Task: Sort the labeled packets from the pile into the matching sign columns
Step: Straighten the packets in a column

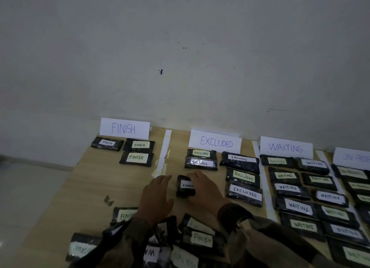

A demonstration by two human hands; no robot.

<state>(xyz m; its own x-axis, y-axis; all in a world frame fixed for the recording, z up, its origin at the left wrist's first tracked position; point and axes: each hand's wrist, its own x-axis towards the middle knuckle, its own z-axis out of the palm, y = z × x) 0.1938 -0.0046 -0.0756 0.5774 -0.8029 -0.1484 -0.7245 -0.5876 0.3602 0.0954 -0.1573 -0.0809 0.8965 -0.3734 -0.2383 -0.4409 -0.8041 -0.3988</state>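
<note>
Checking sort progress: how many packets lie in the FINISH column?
3 packets: one at left, one to its right, one in front of that. None seems hidden.

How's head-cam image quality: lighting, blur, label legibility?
Head view: dim and underexposed overall; wide-angle stretch toward the edges; far-right sign faint, blurred and cropped; FINISH packet in the right hand legible; some pile labels soft.
</note>
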